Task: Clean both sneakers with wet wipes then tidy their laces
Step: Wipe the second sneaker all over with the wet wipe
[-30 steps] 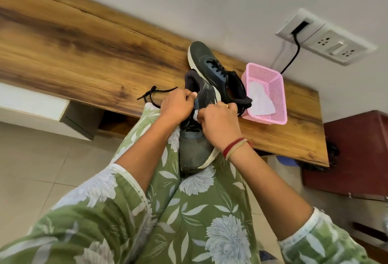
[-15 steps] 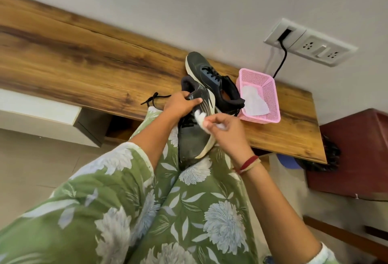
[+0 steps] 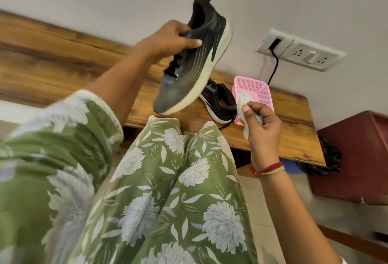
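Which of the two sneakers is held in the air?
The sneaker in the left hand, toe down; the other sneaker lies on the table beside the pink basket.

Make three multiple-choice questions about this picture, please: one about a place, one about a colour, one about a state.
1. Where is the second sneaker?
A) on the wooden shelf, beside the basket
B) on the lap
C) on the floor

2. What colour is the basket?
A) blue
B) pink
C) white

3. In what state is the raised sneaker?
A) lying on the lap
B) gripped in the air by the left hand
C) put inside the basket

Answers:
1 A: it lies on the wood next to the basket.
2 B: its mesh walls are pink.
3 B: the fingers curl round its collar, while the right hand pinches a wet wipe.
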Motion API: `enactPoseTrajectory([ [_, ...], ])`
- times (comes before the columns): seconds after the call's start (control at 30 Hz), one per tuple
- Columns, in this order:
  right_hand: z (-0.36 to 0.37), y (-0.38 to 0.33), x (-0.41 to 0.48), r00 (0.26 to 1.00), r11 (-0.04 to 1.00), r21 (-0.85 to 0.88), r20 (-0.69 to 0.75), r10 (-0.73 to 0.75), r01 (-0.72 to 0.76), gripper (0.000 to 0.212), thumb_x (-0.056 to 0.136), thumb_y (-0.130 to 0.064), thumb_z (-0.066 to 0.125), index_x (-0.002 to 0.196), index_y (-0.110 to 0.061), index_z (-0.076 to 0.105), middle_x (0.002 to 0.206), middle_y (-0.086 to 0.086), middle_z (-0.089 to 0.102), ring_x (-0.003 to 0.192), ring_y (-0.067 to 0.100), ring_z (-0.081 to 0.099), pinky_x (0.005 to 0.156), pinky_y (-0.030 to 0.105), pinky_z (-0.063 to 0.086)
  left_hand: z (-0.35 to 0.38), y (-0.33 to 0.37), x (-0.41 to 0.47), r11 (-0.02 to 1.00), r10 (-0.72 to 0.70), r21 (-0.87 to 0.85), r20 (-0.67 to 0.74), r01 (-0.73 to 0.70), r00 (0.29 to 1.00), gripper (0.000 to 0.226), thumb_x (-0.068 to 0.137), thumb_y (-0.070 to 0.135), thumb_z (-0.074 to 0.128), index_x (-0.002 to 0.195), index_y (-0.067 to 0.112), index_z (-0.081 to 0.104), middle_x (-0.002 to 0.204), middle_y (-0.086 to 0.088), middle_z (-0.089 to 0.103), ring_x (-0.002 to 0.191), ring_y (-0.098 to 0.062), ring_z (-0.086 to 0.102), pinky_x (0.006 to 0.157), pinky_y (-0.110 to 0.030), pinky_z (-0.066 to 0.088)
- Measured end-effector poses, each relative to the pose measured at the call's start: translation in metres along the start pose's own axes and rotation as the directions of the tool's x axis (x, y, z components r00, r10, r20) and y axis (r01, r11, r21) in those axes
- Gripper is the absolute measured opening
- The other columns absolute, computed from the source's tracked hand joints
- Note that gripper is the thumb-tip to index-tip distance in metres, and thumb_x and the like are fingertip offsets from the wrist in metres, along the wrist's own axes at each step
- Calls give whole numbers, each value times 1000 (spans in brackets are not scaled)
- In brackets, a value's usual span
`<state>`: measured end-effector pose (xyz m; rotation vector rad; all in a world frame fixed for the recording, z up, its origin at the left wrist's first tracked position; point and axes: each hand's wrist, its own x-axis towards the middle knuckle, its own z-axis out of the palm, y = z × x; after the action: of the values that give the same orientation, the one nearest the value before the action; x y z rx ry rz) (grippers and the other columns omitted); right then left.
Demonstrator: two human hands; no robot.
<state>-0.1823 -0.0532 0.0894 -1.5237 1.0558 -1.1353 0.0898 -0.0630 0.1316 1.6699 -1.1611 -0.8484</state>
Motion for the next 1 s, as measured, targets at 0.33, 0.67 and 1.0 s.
enactPoseTrajectory([
  [0.33,22,19,-29,966,968,90,133,219,-232,9,88,-3,59,86,-11,63,90,0,60,78,8,61,65,26,58,12,-25,-5,775,-223,604,537,-186,814,47,69,56,66,100,20,70,109,-7,66,101,-27,62,96,-49,46],
  [0.67,26,57,-30,958,958,-18,-30,286,-287,12,88,-3,60,83,-14,63,87,-4,62,81,8,62,69,25,57,70,-68,-12,926,-189,376,547,-37,815,11,84,36,69,79,27,70,90,7,66,85,-10,61,75,-24,44],
  [1.0,27,75,8,989,858,-493,-59,133,-145,11,89,-10,60,95,-13,69,94,-1,62,87,8,52,68,-3,31,86,-98,-19,967,-131,250,298,55,946,27,83,52,64,70,29,65,63,18,59,61,3,53,58,-20,36],
])
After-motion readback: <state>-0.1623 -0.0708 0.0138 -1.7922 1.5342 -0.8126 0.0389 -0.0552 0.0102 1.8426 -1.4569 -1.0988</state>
